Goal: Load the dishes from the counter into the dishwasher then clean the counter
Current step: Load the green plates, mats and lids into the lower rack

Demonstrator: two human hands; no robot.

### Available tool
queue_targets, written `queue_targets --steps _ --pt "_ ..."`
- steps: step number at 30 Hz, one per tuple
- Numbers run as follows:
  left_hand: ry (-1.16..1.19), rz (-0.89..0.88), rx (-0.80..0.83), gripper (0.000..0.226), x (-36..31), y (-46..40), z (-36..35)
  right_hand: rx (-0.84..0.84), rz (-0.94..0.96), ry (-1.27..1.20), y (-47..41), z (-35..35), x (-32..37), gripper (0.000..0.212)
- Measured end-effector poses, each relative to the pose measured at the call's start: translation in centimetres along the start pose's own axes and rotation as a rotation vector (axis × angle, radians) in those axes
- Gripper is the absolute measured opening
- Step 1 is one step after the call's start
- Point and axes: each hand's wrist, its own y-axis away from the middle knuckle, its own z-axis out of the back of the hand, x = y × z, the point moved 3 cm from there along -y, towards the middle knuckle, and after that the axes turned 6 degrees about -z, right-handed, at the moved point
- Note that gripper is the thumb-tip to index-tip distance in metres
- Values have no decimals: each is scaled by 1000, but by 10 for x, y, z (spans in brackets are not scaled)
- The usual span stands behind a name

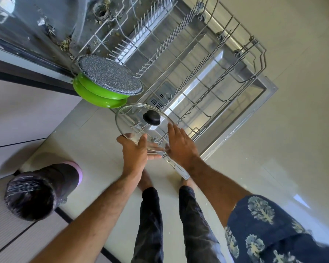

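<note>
Loading underway: your left hand (135, 150) grips the glass lid (141, 128) over the rack (207, 76) near corner; your right hand (180, 141) steadies it, fingers straight. Next, slot it between tines.

The wire rack (207, 76) is pulled out over the open dishwasher door (262, 95), which hangs above the pale tiled floor (292, 149). In the rack's near-left corner a green pan (103, 92) stands tilted on its side, speckled grey inside facing up. A glass lid (141, 126) with a black knob is at the rack's near edge. On the floor to the left stands a bin (40, 190) lined with a black bag, and two bare feet (144, 183).
</note>
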Motion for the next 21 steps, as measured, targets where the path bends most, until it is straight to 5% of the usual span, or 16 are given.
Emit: queue_targets --steps 10,21 --pt "-19 -31 5 29 4 4 -18 -2 -68 -34 2 1 4 67" --pt "-31 -92 17 24 3 -4 -1 -65 -151 -53 6 -1 18 70"
